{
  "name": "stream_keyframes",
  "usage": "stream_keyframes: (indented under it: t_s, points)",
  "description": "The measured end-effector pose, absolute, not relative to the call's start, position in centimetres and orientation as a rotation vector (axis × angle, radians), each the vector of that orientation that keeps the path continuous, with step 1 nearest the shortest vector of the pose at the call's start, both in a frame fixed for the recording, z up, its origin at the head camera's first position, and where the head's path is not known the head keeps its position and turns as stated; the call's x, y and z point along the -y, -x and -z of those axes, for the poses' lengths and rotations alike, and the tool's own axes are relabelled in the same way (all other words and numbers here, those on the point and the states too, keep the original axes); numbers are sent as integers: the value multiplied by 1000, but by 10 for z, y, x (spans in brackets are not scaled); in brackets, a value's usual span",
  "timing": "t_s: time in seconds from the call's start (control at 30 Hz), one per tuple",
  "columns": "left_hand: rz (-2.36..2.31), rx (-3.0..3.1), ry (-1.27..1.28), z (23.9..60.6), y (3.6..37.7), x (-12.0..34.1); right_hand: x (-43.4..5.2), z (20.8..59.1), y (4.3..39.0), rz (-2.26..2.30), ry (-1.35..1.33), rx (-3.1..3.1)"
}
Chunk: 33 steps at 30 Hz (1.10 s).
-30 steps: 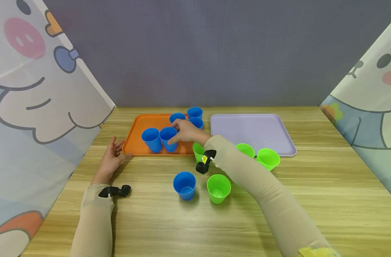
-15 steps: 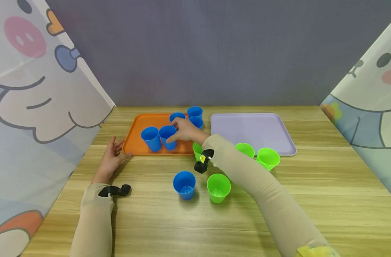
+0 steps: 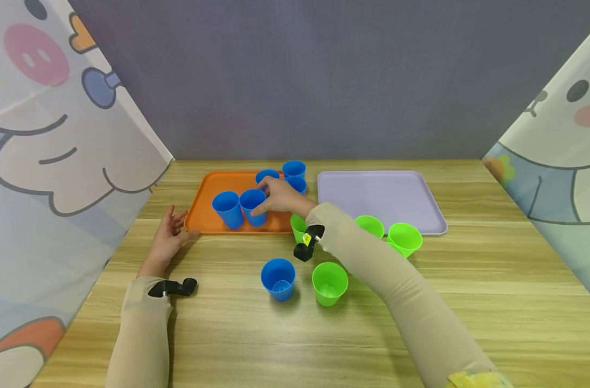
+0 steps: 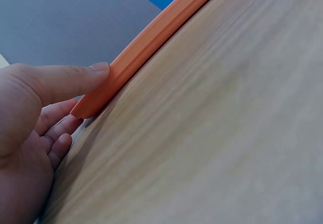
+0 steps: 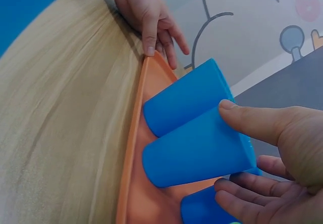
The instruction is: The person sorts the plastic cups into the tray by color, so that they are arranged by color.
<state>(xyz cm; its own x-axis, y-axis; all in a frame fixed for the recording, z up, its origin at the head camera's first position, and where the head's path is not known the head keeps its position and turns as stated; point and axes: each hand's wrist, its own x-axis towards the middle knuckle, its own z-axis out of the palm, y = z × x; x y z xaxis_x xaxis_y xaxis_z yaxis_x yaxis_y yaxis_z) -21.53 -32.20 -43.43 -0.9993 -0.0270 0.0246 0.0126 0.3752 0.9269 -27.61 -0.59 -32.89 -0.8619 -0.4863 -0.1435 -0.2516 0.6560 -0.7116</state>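
My right hand (image 3: 281, 197) is at a blue cup (image 3: 252, 208) standing upright on the orange tray (image 3: 205, 196). The right wrist view shows the thumb on the cup's side near the rim and the other fingers across from it. Another blue cup (image 5: 186, 99) stands right beside the gripped one. Several more blue cups (image 3: 295, 169) stand at the tray's right end, partly hidden by this hand. My left hand (image 3: 166, 240) is at the tray's near left corner. Its thumb (image 4: 75, 80) touches the rim, while the other fingers lie loosely bent outside it.
A lilac tray (image 3: 377, 194) lies to the right. Near its front edge stand several green cups (image 3: 404, 238), partly behind my right sleeve. Closer to me are a blue cup (image 3: 278, 280) and a green cup (image 3: 330, 284). A grey panel (image 3: 295, 81) rises behind the table.
My right wrist has shifted very slightly to the left, with the hand still at the same blue cup. The left hand keeps its place at the tray corner.
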Motion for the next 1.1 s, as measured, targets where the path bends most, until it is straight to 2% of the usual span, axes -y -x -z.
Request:
stream_keyframes:
  t_s: [0.5,0.8,1.1]
  points:
    - [1750,2576,-18,431,215,321,-12,313,270,1045,631,-2545]
    - [1772,2577,-25,413,206,310,-21,310,256,1111,744,-2409]
    - [1715,2593,-19,433,214,321,-28,314,237,1056,878,-2352]
